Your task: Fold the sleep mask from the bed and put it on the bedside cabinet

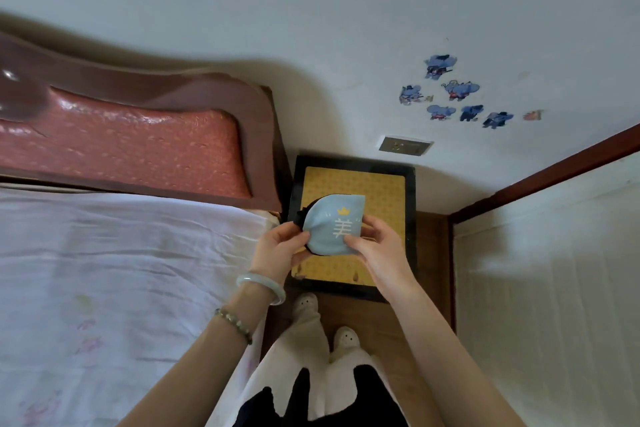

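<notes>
Pale wall (311, 10) fills the far half of the view, with a cluster of blue cartoon stickers (457, 90) at right and a socket plate (405, 145) low down, just beyond the bedside cabinet (410, 204). Cabinet: dark frame, yellow patterned top, standing against the wall between the bed and a white panel with brown trim (554, 253) at right. Bed (121, 270) at left under a pale, wrinkled sheet; reddish-brown headboard (138, 135) with a padded red panel at its far end. Sleep mask (329, 225), light blue with a small yellow crown and white line marking, folded in half, black edge showing along its left side; held up in the air over the cabinet top, whether touching it cannot be told. Left hand (282, 246) pinches the mask's left edge, thumb on the blue face. Right hand (375, 243) grips the right side, thumb across the near corner. Left wrist carries a pale bangle (261, 288) and a bead bracelet (233, 321). Near, below: light trousers and two pale shoes (344, 338) on a brown floor.
</notes>
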Action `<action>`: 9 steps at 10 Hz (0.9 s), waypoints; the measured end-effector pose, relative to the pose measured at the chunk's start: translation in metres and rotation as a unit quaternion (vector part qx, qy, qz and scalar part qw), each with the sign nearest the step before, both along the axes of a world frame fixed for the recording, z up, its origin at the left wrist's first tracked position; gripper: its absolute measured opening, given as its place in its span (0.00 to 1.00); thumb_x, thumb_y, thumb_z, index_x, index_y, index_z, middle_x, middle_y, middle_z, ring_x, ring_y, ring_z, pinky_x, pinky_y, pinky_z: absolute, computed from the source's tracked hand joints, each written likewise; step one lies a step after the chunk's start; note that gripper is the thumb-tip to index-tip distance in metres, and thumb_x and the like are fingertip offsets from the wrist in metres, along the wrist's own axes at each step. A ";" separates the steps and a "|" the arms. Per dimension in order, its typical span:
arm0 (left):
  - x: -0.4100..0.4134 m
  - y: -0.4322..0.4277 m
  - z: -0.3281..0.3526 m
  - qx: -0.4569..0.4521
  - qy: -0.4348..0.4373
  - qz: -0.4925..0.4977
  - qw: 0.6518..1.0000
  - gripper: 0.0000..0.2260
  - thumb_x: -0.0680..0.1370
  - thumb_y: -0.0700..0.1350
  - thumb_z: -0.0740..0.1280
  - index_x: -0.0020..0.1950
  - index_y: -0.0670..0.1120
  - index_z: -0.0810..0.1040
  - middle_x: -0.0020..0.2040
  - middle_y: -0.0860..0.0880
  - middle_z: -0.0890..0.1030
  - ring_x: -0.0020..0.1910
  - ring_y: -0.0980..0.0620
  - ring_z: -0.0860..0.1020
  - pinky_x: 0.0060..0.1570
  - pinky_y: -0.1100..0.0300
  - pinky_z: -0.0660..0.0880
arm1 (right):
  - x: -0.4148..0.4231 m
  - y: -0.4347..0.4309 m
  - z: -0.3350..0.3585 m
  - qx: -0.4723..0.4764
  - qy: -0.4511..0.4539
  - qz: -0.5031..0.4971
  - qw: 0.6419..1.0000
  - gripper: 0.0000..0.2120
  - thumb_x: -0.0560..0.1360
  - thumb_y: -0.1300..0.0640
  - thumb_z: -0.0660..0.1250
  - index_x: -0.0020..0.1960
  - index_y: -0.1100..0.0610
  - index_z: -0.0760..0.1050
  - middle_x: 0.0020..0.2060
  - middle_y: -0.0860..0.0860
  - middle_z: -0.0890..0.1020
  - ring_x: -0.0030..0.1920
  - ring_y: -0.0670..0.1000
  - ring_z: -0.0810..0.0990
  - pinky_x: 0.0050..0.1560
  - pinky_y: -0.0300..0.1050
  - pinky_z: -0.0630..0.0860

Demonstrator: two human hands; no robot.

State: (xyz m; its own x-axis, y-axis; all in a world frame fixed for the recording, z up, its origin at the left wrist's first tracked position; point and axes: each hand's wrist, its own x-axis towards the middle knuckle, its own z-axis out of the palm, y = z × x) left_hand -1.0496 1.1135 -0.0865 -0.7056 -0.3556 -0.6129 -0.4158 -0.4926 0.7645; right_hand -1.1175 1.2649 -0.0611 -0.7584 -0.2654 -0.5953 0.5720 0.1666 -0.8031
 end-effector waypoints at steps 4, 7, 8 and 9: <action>-0.124 -0.059 -0.170 -0.135 -0.077 0.023 0.988 0.13 0.73 0.38 0.71 0.56 0.40 0.79 0.48 0.46 0.83 0.47 0.51 0.82 0.44 0.60 0.79 | -0.119 -0.075 -0.166 0.110 0.045 -0.004 0.993 0.20 0.70 0.64 0.71 0.60 0.57 0.73 0.46 0.47 0.80 0.46 0.44 0.80 0.40 0.35 0.77; -0.167 -0.061 -0.249 -0.301 -0.125 -0.023 0.945 0.04 0.72 0.43 0.71 0.43 0.51 0.78 0.37 0.63 0.77 0.39 0.63 0.77 0.37 0.71 0.69 | -0.158 -0.086 -0.253 0.160 0.071 -0.006 0.984 0.16 0.71 0.65 0.69 0.58 0.58 0.75 0.43 0.44 0.79 0.43 0.43 0.78 0.40 0.32 0.73; -0.173 -0.059 -0.258 -0.339 -0.132 -0.034 0.931 0.03 0.72 0.44 0.71 0.44 0.50 0.79 0.35 0.64 0.75 0.37 0.66 0.74 0.35 0.75 0.64 | -0.161 -0.084 -0.266 0.189 0.100 0.008 0.977 0.16 0.71 0.63 0.69 0.58 0.57 0.75 0.42 0.43 0.78 0.41 0.38 0.76 0.36 0.28 0.70; -0.175 -0.057 -0.263 -0.358 -0.155 -0.034 0.920 0.07 0.72 0.44 0.71 0.49 0.45 0.81 0.37 0.58 0.78 0.40 0.57 0.78 0.38 0.71 0.68 | -0.161 -0.085 -0.271 0.206 0.107 0.028 0.972 0.15 0.72 0.61 0.69 0.58 0.56 0.75 0.43 0.43 0.78 0.41 0.38 0.76 0.37 0.28 0.70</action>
